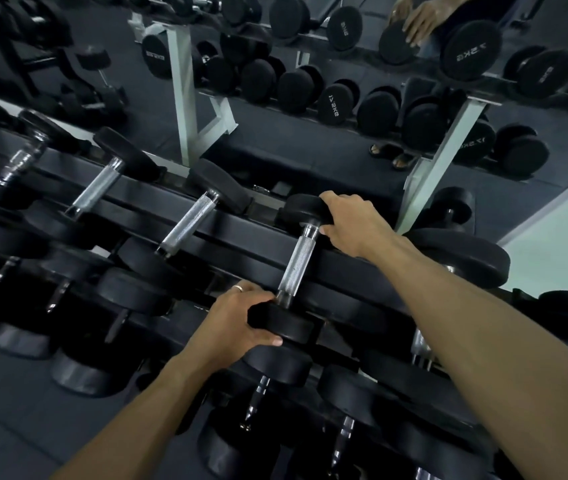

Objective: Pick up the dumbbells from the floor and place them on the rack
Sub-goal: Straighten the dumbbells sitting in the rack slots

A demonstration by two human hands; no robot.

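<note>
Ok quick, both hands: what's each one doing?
Left hand: closed on the near head of the dumbbell on the rack.
Right hand: closed on its far head.

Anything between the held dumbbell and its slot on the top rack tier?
Nothing visible. The dumbbell already lies across the top rails of the rack, left hand on the near head, right hand on the far head. The neighbouring dumbbell sits apart.

Dumbbell (298, 261): black heads, silver handle with fine knurled crosshatch. Rack (241, 233): black rails. Mirror (344, 98) reflection shows white uprights and pale lettering on black heads. Ring (238, 288): silver. Floor (15, 410): dark grey. Wall (559, 244): pale green.
</note>
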